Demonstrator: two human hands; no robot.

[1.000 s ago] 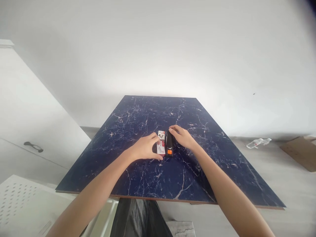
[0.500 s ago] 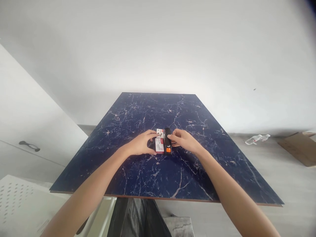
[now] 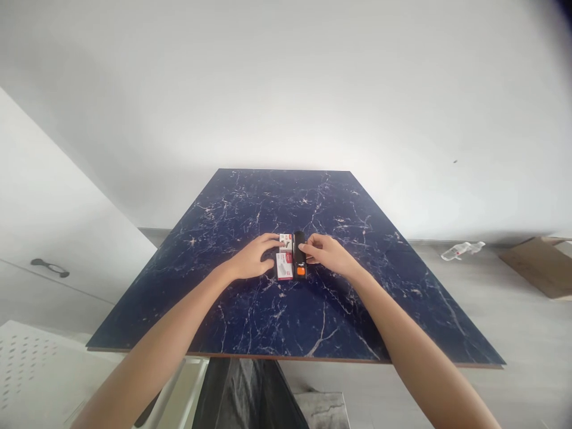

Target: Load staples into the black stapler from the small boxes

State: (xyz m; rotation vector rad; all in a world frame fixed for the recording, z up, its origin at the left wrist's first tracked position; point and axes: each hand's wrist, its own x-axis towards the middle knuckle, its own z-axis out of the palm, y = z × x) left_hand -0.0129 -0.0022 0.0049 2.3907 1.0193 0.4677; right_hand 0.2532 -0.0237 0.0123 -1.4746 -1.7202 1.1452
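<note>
While one left hand (image 3: pixel 252 260) pinches one staple box (image 3: pixel 284 266), one right hand (image 3: pixel 325 255) pinches one stapler (image 3: pixel 299 263)

That tabletop (image 3: pixel 250 310) looks like polished stone or a marble-print slab: deep blue with white veins, smooth with a soft sheen. The small box (image 3: pixel 285 266) reads as printed cardboard, slightly glossy. At its 3 o'clock, the stapler (image 3: pixel 300 262) looks like black matt plastic with an orange plastic end. Wall behind is matt white.

Blue marble table (image 3: pixel 313 322), plastic bottle (image 3: pixel 462 249) on floor, cardboard (image 3: pixel 534 271), white cabinet (image 3: pixel 53 238)
</note>
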